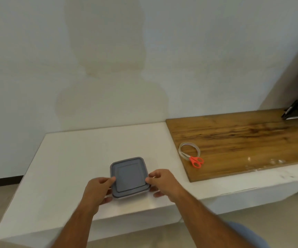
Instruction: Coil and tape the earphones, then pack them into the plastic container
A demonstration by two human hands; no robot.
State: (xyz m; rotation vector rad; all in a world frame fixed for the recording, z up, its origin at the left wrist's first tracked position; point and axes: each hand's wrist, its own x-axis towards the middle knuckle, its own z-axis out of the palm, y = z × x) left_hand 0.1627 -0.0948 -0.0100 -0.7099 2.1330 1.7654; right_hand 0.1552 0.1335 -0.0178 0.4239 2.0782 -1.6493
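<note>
- Two hands grip the square clear plastic container (129, 177) with its grey lid on, near the white tabletop's (76, 158) front edge: left hand (98, 189) closed on its left side, right hand (162, 183) on its right.
- Orange-handled scissors (194, 161) touch a clear tape roll (189, 149) on the brown wooden board (248, 140) by the board's left edge.

The plastic container (129, 178) is square with rounded corners, its grey lid seated flat on top and a paler base showing just beneath the near edge. It sits level on the white surface near the front edge, gripped at its left and right sides. The earphones cannot be seen.
</note>
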